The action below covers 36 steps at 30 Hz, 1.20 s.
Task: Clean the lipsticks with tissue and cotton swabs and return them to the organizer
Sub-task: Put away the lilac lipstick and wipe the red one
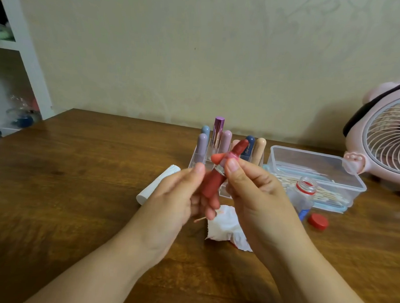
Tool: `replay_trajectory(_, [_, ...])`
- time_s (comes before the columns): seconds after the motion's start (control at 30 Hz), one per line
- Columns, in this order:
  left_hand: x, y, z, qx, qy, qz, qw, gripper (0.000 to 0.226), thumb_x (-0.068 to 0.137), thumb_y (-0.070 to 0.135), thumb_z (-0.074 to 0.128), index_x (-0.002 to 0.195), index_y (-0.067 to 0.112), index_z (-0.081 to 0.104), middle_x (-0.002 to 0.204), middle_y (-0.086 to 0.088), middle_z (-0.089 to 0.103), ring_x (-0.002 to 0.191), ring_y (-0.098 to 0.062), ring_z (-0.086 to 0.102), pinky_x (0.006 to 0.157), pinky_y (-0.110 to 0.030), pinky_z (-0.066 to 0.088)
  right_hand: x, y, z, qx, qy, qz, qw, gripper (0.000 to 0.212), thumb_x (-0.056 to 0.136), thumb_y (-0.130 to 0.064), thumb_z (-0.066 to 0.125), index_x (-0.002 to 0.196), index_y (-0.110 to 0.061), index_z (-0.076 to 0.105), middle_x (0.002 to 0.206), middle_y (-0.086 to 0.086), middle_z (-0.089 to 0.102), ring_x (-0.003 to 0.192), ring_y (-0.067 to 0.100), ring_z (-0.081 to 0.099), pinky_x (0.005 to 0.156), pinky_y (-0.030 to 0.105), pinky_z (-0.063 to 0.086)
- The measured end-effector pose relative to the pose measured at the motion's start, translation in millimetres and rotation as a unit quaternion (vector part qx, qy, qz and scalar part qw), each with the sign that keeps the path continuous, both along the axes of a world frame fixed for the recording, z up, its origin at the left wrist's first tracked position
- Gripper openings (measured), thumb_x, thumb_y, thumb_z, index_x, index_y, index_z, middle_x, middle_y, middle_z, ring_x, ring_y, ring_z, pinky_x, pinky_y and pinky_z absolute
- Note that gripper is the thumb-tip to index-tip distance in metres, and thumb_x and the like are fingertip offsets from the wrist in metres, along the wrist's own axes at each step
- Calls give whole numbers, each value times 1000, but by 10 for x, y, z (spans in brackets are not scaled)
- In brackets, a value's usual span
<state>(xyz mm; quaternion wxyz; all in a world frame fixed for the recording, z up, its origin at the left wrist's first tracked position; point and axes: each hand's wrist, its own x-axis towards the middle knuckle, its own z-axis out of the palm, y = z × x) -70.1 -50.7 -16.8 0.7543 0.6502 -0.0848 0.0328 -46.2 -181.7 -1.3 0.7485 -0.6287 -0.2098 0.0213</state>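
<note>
You hold a red lipstick (212, 186) above the table (79, 169).
Your left hand (178, 200) grips its base; your right hand (250, 188) pinches its silver collar, near the organizer (197, 160).

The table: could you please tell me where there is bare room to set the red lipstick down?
Bare wood lies left of the white tissue pack, and along the table's near edge. It is crowded right of the hands: organizer, swab box, open bottle, red cap, stained tissue.
</note>
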Motion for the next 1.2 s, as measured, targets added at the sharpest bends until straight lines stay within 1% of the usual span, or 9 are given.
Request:
replay_trajectory(0.13, [18, -7, 1, 45, -44, 7, 998, 26, 73, 46, 59, 78, 23, 71, 66, -2, 61, 60, -9, 55, 60, -19, 47, -31, -18, 44, 11, 2, -5, 1000, 27, 80, -32, 55, 90, -14, 73, 65, 14, 65, 59, 17, 63, 59, 16, 52])
replay_trajectory(0.23, [29, 13, -10, 81, -91, 56, 991, 22, 73, 33, 63, 91, 21, 71, 75, 1, 71, 66, -9, 64, 63, -18, 52, -10, -29, 16, -25, -5, -31, 999, 25, 78, -38, 57, 90, -24, 74, 87, 0, 74, 83, 8, 69, 65, 14, 51])
replay_trajectory(0.43, [59, 25, -41, 114, -45, 34, 992, 19, 83, 22, 63, 102, 21, 66, 87, 5, 75, 79, -14, 71, 75, -29, 56, -6, -42, 30, -70, 18, -28, 997, 24, 75, -36, 58, 91, -26, 73, 86, -1, 75, 83, 12, 70, 61, 15, 53])
replay_trajectory(0.53, [69, 25, -57, 124, -20, 28, 992, 19, 84, 25, 61, 103, 23, 62, 89, 5, 75, 83, -14, 71, 81, -35, 55, 5, -92, 85, -124, 34, -17, 992, 38, 73, -39, 60, 106, -24, 70, 96, 3, 73, 85, 7, 69, 60, 11, 51])
replay_trajectory(0.63, [95, 56, -66, 147, -9, 58, 987, 14, 90, 25, 59, 103, 26, 59, 87, 8, 75, 82, -9, 71, 79, -32, 53, 78, -225, 140, -311, 7, -83, 947, 41, 82, -43, 62, 122, -33, 61, 103, 4, 67, 93, 1, 62, 61, 7, 48])
replay_trajectory(0.8, [136, 101, -77, 172, 9, 144, 975, 9, 89, 26, 61, 98, 26, 63, 88, 9, 72, 83, -5, 68, 83, -35, 55, 67, -351, 253, -576, -84, -65, 811, 29, 82, -46, 64, 110, -37, 64, 85, -21, 57, 79, 0, 55, 65, 12, 44])
replay_trajectory(0.93, [143, 103, -87, 194, 14, 142, 971, 7, 89, 28, 62, 95, 26, 62, 86, 9, 71, 83, -8, 68, 83, -39, 55, -7, -309, 83, -679, -108, -34, 725, 35, 83, -43, 66, 117, -38, 59, 110, -18, 51, 99, 2, 48, 86, 20, 45])
replay_trajectory(1.03, [138, 100, -97, 199, 9, 112, 974, 4, 90, 26, 61, 94, 25, 61, 82, 8, 72, 77, -6, 68, 79, -35, 53, 11, -291, -123, -696, -127, -56, 704, 28, 89, -38, 60, 116, -33, 61, 119, -11, 51, 112, 12, 48, 91, 26, 43])
replay_trajectory(1.2, [127, 63, -114, 256, 12, 31, 966, 5, 95, 28, 52, 98, 28, 56, 84, 13, 72, 83, -1, 66, 83, -29, 51, 107, -323, -154, -664, -138, -68, 732, 15, 95, -28, 52, 104, -25, 63, 103, -5, 65, 92, 13, 58, 81, 29, 48])
